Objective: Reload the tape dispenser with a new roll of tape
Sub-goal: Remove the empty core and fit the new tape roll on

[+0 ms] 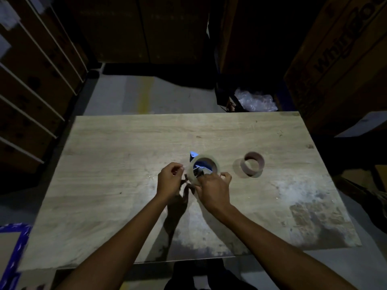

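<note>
A roll of clear tape (192, 171) is held just above the wooden table (117, 155), tilted so I look through its core. My right hand (211, 190) grips the roll at its near right rim. My left hand (169, 181) is at the roll's left side, thumb and fingers pinched together, seemingly on the tape's loose end. Blue parts of the tape dispenser (201, 164) show through the roll's hole and behind its far left edge; most of it is hidden. An empty brown cardboard core (253, 164) lies on the table to the right.
Large cardboard boxes (339, 59) stand at the right, and strapped stacked cartons (31, 80) at the left. A crumpled plastic bag (255, 100) lies beyond the table's far edge. A box with blue tape (12, 248) sits at the near left.
</note>
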`<act>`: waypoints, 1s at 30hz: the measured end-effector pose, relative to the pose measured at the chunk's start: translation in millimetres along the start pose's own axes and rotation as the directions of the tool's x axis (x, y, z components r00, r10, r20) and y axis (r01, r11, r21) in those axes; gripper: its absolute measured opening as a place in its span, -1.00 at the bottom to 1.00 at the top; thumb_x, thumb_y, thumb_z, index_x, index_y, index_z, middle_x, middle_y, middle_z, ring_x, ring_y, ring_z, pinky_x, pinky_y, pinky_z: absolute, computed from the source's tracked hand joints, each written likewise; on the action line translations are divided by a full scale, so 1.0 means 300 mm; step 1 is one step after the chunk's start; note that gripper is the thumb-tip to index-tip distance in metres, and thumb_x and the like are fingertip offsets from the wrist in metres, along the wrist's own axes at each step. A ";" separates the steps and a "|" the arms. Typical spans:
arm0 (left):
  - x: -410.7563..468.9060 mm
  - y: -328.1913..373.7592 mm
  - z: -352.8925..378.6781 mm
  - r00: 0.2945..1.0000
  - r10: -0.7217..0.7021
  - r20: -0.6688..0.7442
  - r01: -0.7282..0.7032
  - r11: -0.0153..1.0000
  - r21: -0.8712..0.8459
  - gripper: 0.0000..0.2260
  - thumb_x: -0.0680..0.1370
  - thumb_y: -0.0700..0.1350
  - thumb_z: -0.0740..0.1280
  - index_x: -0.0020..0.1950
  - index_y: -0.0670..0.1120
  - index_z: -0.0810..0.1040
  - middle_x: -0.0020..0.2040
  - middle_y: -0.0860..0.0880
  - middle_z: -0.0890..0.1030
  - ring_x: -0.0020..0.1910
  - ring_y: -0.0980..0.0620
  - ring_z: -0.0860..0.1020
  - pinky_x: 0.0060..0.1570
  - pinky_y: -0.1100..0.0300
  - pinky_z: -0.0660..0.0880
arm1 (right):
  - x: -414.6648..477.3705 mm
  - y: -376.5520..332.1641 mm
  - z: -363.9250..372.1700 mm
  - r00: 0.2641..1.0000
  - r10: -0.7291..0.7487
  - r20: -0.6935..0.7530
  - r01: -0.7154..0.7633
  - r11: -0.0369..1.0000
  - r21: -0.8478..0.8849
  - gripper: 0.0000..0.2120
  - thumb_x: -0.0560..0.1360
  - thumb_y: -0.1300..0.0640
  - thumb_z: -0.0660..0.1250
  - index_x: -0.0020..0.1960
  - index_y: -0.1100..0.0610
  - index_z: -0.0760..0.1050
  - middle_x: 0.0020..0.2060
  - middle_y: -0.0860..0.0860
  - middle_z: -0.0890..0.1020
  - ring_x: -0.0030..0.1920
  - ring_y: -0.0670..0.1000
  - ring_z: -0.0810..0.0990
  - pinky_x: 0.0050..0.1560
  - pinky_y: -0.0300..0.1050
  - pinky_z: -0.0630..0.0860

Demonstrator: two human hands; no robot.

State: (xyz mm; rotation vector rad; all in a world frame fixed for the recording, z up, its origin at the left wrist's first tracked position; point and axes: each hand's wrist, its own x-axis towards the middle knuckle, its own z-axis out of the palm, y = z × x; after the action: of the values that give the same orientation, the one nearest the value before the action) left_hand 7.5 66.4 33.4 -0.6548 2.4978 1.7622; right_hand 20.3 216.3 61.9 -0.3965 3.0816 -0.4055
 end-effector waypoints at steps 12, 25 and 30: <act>0.052 -0.120 0.000 0.955 -0.131 0.268 0.154 0.986 -0.066 -0.51 0.51 0.32 0.20 -0.09 -0.06 0.65 -0.14 -0.12 0.69 -0.11 -0.13 0.67 -0.08 -0.06 0.61 | 0.027 -0.082 0.141 0.985 0.134 0.110 -0.129 0.990 -0.049 -0.91 0.42 0.11 0.37 -0.10 -0.03 0.61 -0.18 -0.05 0.68 -0.02 0.03 0.61 0.18 0.20 0.24; 0.096 -0.156 0.006 0.959 -0.094 0.269 0.120 0.990 -0.080 -0.81 0.52 0.06 0.33 0.06 0.06 0.65 -0.01 0.00 0.68 -0.01 -0.02 0.66 0.08 -0.11 0.61 | 0.046 -0.055 0.161 0.980 0.045 0.194 -0.047 0.999 0.008 -0.88 0.51 0.10 0.30 0.00 -0.02 0.58 0.01 -0.05 0.66 0.19 0.02 0.52 0.29 0.13 0.15; 0.103 -0.151 0.015 0.941 -0.152 0.302 0.187 0.978 -0.090 -0.73 0.49 0.06 0.36 0.15 0.04 0.63 0.02 -0.01 0.69 -0.01 0.00 0.67 0.07 -0.11 0.63 | 0.053 -0.018 0.141 0.979 -0.013 0.204 0.006 0.999 0.039 -0.73 0.43 -0.02 0.40 0.11 0.03 0.61 0.24 0.00 0.51 0.36 0.05 0.36 0.27 0.09 0.28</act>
State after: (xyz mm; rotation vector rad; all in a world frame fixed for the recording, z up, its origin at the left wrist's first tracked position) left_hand -6.2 47.8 -16.5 -0.5462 2.0925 1.8027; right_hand 8.0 196.7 22.7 -0.4234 2.8691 -0.3957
